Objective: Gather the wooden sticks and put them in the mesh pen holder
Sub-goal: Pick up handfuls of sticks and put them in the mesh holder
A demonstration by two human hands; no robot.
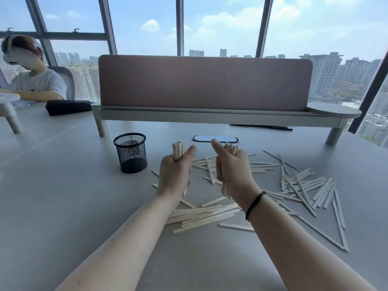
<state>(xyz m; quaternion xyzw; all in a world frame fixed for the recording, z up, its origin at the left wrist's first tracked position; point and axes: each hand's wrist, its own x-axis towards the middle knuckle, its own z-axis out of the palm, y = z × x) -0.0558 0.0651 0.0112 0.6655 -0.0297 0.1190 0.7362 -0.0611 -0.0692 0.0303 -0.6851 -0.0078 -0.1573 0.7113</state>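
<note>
My left hand (pixel 175 172) is closed around an upright bundle of wooden sticks (pixel 178 151), thumb raised. My right hand (pixel 234 168) grips a second upright bundle of sticks (pixel 231 149), thumb also pointing up. Both fists hover side by side above the table. The black mesh pen holder (pixel 130 152) stands upright to the left of my left hand, a short gap away; I see no sticks inside it. Several loose wooden sticks (pixel 204 216) lie below my wrists, and more are scattered to the right (pixel 304 186).
A pink desk divider on a raised shelf (pixel 204 82) closes the far side of the grey table (pixel 63 196). An oval cable grommet (pixel 215 139) sits behind my hands. A black pouch (pixel 67 107) and a seated person (pixel 33 80) are at the far left.
</note>
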